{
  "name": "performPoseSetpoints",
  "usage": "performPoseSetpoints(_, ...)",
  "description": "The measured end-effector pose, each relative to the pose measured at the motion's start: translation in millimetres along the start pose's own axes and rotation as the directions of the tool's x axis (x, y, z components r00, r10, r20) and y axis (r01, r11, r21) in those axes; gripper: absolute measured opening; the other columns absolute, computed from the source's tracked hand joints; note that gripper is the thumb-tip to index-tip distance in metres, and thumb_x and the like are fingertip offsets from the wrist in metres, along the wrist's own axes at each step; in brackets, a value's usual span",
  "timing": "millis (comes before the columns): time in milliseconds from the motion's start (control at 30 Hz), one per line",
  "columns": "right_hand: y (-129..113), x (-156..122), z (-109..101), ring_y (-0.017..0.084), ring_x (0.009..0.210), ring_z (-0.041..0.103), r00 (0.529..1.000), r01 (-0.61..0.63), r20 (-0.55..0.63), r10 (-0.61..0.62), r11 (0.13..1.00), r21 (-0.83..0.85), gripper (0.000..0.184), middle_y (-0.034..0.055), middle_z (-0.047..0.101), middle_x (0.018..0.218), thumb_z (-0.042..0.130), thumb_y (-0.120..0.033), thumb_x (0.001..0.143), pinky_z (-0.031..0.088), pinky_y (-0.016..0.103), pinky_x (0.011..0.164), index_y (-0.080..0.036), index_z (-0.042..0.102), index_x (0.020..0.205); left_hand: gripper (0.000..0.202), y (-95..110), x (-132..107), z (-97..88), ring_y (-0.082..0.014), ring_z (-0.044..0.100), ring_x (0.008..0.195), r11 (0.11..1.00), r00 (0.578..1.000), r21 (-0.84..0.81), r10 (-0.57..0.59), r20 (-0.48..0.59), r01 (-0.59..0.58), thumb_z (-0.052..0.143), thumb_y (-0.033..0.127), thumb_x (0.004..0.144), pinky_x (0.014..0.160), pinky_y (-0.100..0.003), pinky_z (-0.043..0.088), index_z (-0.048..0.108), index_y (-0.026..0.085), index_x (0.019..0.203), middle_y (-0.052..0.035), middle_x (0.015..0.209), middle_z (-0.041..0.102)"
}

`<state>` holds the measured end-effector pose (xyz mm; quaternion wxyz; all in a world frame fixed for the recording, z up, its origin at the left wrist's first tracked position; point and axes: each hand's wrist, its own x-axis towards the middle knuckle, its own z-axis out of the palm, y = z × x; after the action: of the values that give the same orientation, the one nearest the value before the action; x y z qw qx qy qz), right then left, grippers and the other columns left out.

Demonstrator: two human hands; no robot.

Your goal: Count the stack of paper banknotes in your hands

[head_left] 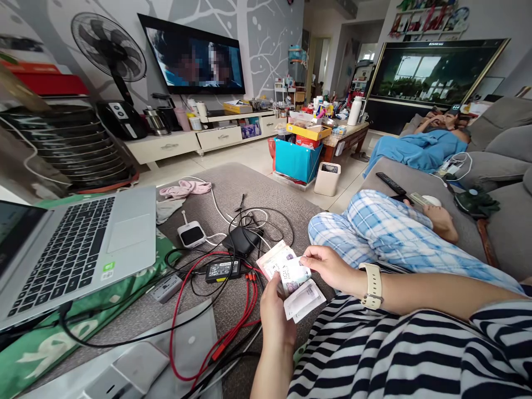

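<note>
My left hand (277, 313) is closed around a small fanned bundle of banknotes (293, 274), its thumb lying across them. White paper slips (305, 300) stick out of the bundle's lower side, nearest my body. With thumb and forefinger, my right hand (326, 266) pinches the upper right edge of a banknote in the same bundle. A pale watch band (371, 285) is around the right wrist. Just left of the bundle, on the grey sofa seat, lie a black power adapter (223, 270) and tangled red cables (245, 302).
An open laptop (132, 233) rests on a green cloth (29, 354) at left. A small white device with a dark screen (192, 235) and a black box (241, 240) lie among cords. Beyond are a bin (327, 179) and a blue box (296, 160). Another person lies under a blue blanket (411, 149).
</note>
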<state>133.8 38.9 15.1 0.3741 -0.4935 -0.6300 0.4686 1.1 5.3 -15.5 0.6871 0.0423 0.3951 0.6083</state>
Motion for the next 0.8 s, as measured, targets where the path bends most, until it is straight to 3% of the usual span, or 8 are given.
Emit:
performPoseSetpoints(200,-13,-6,1,0.012,0.062,0.043,0.997,0.045,0.053,-0.050,0.995,0.086,0.030,-0.0018,0.049,0.064,0.056,-0.046,0.082,0.034,0.026,0.061,-0.017,0.056,0.073,0.032,0,0,-0.9,-0.0248,0.068,0.090,0.999,0.999,0.019,0.040,0.017,-0.040,0.059,0.025,0.079,0.082,-0.036,0.052,0.066,0.009,0.106,-0.0140,0.101,0.070)
performPoseSetpoints(433,-14,-9,2,0.011,0.061,0.039,0.994,0.037,0.094,-0.050,0.990,0.135,0.037,-0.0029,0.043,0.061,0.055,-0.050,0.081,0.031,0.026,0.059,-0.017,0.052,0.066,0.031,4,-2,1.4,-0.0244,0.069,0.085,1.000,0.999,0.015,-0.008,-0.033,0.008,0.057,0.026,0.081,0.080,-0.036,0.053,0.065,0.009,0.106,-0.0142,0.096,0.071)
performPoseSetpoints(700,-15,-10,3,0.011,0.059,0.037,0.992,0.033,0.113,-0.051,0.987,0.159,0.038,-0.0036,0.041,0.059,0.055,-0.049,0.083,0.030,0.026,0.058,-0.017,0.048,0.062,0.029,5,-4,1.9,-0.0236,0.069,0.085,0.999,0.999,0.011,0.031,-0.044,-0.030,0.057,0.022,0.081,0.079,-0.035,0.054,0.065,0.008,0.105,-0.0141,0.096,0.071)
performPoseSetpoints(800,-17,-11,2,0.012,0.059,0.042,0.990,0.044,0.123,-0.063,0.988,0.150,0.041,-0.0013,0.048,0.059,0.050,-0.050,0.086,0.033,0.026,0.059,-0.017,0.052,0.062,0.031,6,-8,3.9,-0.0246,0.069,0.084,0.999,0.998,0.028,0.047,-0.031,-0.046,0.058,0.022,0.080,0.077,-0.035,0.054,0.064,0.008,0.107,-0.0144,0.094,0.072)
